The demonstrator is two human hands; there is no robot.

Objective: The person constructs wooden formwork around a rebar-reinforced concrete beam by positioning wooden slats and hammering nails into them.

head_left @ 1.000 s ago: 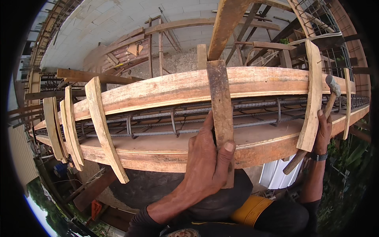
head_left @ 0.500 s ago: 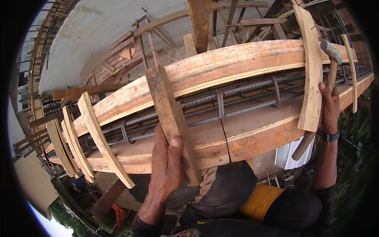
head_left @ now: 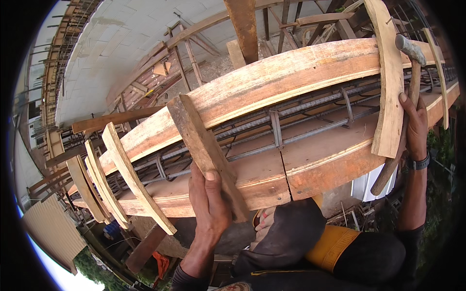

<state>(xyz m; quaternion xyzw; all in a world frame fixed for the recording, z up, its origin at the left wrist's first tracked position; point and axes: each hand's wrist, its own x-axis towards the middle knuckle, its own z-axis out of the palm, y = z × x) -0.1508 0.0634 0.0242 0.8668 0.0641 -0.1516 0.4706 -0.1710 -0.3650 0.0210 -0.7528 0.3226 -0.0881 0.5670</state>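
My left hand is closed on the lower part of a dark, short wooden block, its thumb on the near face. The block lies slantwise across the trough of a long timber formwork, spanning both side boards. My right hand grips a hammer by its wooden handle. The hammer's grey metal head is up and the handle's end points down. My right thumb rests near the edge of a pale wooden batten nailed across the formwork.
Steel reinforcing bars with stirrups run inside the formwork. More pale battens cross it at the left, and another at the far right. An upright timber stands behind. My knee in dark trousers is below.
The block's upper end has swung left, so it lies more slanted across the formwork. My left hand has stayed on it. The whole view has shifted slightly; my right hand still holds the hammer.
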